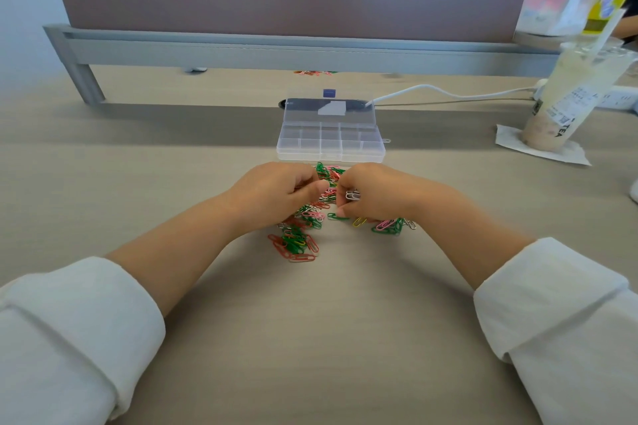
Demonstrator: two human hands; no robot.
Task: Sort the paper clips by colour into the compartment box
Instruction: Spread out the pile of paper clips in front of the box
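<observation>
Beige desk, clear compartment box lid-open just on the far side of the paper clips. Right hand pinches some silver clips; left hand curls over the pile, can't tell if it's holding any.

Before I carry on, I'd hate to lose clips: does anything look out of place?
Yes. A few stray coloured paper clips lie far back under the grey metal partition rail, beyond the clear plastic compartment box, apart from the main pile of paper clips.

Mixed coloured paper clips heaped before the open, clear compartment box.
</observation>
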